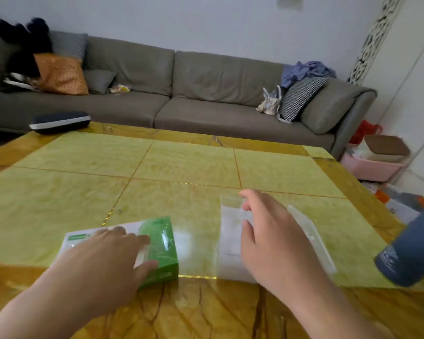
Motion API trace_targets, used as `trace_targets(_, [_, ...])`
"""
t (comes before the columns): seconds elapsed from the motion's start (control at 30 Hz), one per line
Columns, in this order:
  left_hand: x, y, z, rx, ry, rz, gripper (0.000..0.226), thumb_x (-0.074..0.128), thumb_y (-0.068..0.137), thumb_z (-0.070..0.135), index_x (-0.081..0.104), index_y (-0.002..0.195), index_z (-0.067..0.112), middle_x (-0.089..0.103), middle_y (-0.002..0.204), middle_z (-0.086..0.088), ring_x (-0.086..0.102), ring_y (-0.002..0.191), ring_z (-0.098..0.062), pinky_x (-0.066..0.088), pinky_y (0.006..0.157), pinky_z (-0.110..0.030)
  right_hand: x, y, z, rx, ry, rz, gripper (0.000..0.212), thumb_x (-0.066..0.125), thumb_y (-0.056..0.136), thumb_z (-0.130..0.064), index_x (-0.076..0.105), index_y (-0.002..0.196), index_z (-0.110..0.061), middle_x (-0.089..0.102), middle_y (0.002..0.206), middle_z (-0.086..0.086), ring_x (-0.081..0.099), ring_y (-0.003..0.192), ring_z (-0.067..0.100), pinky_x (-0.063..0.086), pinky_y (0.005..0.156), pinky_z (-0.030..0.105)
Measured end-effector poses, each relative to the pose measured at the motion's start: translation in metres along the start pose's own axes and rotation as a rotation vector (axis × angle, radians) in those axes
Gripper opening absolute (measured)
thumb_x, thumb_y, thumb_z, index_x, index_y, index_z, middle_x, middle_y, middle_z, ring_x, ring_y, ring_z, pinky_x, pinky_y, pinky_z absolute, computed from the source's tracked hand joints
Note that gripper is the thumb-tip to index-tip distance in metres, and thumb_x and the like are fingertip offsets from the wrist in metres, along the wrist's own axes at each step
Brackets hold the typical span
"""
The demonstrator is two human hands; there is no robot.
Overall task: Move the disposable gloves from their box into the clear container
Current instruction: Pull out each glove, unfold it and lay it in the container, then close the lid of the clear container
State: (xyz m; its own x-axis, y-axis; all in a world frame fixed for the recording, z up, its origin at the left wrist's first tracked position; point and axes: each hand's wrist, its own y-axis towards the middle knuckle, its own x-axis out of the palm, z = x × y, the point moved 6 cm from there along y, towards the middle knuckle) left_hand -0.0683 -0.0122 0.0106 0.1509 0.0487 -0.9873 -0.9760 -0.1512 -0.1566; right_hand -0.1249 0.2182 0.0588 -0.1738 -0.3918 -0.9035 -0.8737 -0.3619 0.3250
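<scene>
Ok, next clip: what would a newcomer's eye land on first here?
Probably the bright green glove box near the front of the yellow table, with the left hand laid on it. Next, the right hand above the clear container just to its right, and the long grey sofa behind.

Glossy yellow-green stone-patterned bench (pixel 186 165), polished, reflecting light. Green-and-white cardboard glove box (pixel 160 243), shiny film-like top. Clear plastic container (pixel 230 231), smooth, translucent. Grey sofa (pixel 206 94), matt cloth. Orange cushion (pixel 60 74), woven fabric.
</scene>
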Motion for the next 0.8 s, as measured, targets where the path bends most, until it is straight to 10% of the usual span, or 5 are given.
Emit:
trace_targets(0.2, [0.040, 0.014, -0.011, 0.061, -0.134, -0.096, 0.080, 0.049, 0.090, 0.072, 0.029, 0.156, 0.033, 0.046, 0.152, 0.008, 0.046, 0.139, -0.018, 0.041, 0.110, -0.037, 0.056, -0.021, -0.075, -0.325, 0.009, -0.197, 0.055, 0.058, 0.092, -0.011, 0.043, 0.143, -0.023, 0.045, 0.136, -0.008, 0.045, 0.127, 0.013, 0.047, 0.105, 0.029])
trace_targets(0.47, [0.035, 0.019, -0.007, 0.187, -0.231, -0.034, 0.016, 0.052, 0.086, 0.039, 0.038, 0.094, 0.036, 0.055, 0.101, 0.016, 0.059, 0.095, -0.012, 0.049, 0.077, -0.031, 0.114, -0.030, -0.099, -0.377, 0.007, -0.399, 0.080, 0.056, 0.095, -0.015, 0.020, 0.166, -0.015, 0.021, 0.170, -0.005, 0.015, 0.159, 0.015, 0.001, 0.123, 0.022])
trace_targets(0.6, [0.023, 0.012, -0.016, 0.136, -0.260, -0.002, 0.021, 0.058, 0.085, 0.044, 0.037, 0.082, 0.042, 0.057, 0.083, 0.008, 0.059, 0.079, -0.016, 0.047, 0.062, -0.032, 0.111, -0.030, -0.091, -0.368, -0.021, -0.278, 0.067, 0.066, 0.076, -0.018, 0.061, 0.143, -0.019, 0.060, 0.144, -0.007, 0.056, 0.138, 0.014, 0.039, 0.111, 0.022])
trace_targets(0.8, [0.030, 0.010, -0.018, 0.047, -0.050, -0.233, 0.033, 0.062, 0.088, 0.063, 0.049, 0.089, 0.032, 0.050, 0.078, 0.011, 0.055, 0.081, -0.017, 0.043, 0.069, -0.030, 0.111, -0.033, -0.091, -0.397, -0.029, -0.302, 0.064, 0.065, 0.086, -0.010, 0.051, 0.147, -0.024, 0.050, 0.154, -0.012, 0.044, 0.147, 0.013, 0.031, 0.116, 0.024])
